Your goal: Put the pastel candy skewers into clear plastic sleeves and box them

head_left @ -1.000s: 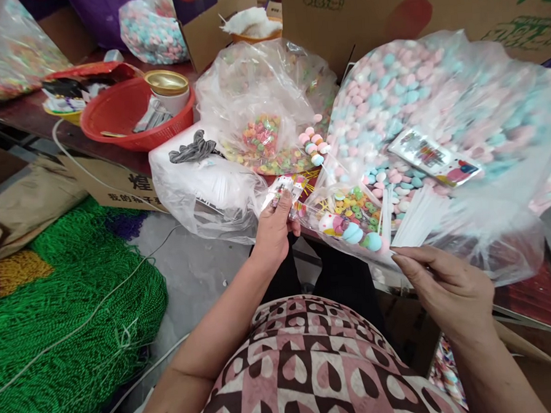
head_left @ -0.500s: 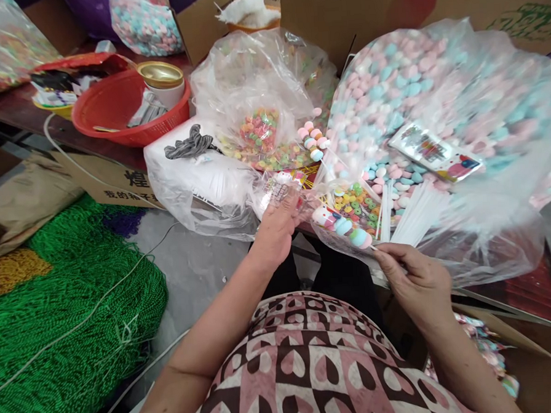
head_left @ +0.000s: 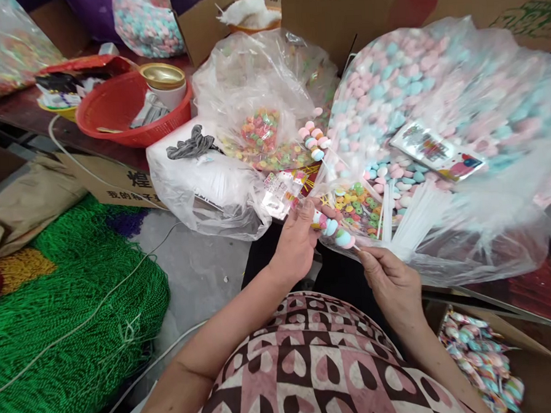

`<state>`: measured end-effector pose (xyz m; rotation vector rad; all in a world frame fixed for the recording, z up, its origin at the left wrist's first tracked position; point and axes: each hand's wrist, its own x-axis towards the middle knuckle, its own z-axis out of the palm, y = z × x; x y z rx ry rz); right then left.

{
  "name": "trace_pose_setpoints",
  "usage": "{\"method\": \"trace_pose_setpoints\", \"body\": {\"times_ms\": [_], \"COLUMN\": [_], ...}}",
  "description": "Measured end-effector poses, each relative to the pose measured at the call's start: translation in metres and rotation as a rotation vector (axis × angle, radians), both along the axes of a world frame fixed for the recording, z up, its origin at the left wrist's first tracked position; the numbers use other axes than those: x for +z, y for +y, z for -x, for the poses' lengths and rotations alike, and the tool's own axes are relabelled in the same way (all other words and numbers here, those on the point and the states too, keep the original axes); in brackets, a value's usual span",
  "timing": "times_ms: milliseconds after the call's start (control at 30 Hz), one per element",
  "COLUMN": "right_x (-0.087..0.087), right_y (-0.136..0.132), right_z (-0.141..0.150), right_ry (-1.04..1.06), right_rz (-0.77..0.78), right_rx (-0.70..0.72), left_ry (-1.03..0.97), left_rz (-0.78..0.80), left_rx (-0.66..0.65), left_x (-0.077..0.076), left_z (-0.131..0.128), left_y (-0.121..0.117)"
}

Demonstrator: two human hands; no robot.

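Note:
My right hand (head_left: 393,280) pinches the thin white stick of a candy skewer (head_left: 344,238), strung with pastel blue, pink and white marshmallows. The skewer points up and left, its tip running into a clear printed candy bag (head_left: 321,219). My left hand (head_left: 300,239) is closed on that bag around the upper part of the skewer; its fingers partly hide the tip. Just beyond my left hand lie silver printed bags (head_left: 277,197). Close to my right hand, white sticks (head_left: 417,214) rest beside ring-shaped gummies (head_left: 356,203) in an open plastic bag.
A large bag of marshmallows (head_left: 388,71) covers the right of the table. Behind are loaded skewers (head_left: 315,139), a bag of gummies (head_left: 260,130) and a red basket (head_left: 113,110). Green cord (head_left: 78,315) heaps at left. Wrapped skewers (head_left: 480,356) fill a box at lower right.
Both hands have shifted: the left moved right and down along the skewer, the right moved left with the stick. The hands are closer together, and the bag covers the skewer's upper end.

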<state>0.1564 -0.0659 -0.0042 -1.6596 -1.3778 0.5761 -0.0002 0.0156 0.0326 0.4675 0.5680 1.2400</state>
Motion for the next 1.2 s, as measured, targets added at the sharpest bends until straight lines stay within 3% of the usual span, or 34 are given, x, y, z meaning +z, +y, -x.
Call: {"method": "trace_pose_setpoints", "body": {"times_ms": [167,333,433,600,800,900,967,1200], "right_x": [0.000,-0.003,-0.006,-0.005,-0.001,0.000,0.000,0.001], "right_y": [-0.003,-0.001,0.003,0.008,0.005,0.003,0.000,0.001], "right_z": [0.009,0.019,0.014,0.004,0.007,0.008,0.009,0.009], "right_ry": [0.031,0.566,0.715,0.605,0.171,0.098,0.168,0.727], "right_rz": [-0.055,0.172,0.230,0.178,0.067,0.056,0.097,0.422], "right_rx": [-0.017,0.070,0.074,0.062,0.015,-0.009,0.013,0.144], "left_ry": [0.015,-0.028,-0.012,-0.073,-0.088,-0.095,-0.107,-0.052], "left_rz": [0.007,0.060,0.043,0.069,0.083,0.061,0.052,0.013], "left_rx": [-0.020,-0.059,-0.047,-0.068,-0.049,-0.071,-0.086,-0.110], "left_x": [-0.006,-0.012,-0.011,-0.010,-0.014,-0.015,-0.015,-0.013], "left_z": [-0.005,0.000,0.008,0.013,0.007,0.005,0.005,0.002], "left_y": [-0.001,0.005,0.011,0.016,0.015,0.012,0.010,0.004]}}
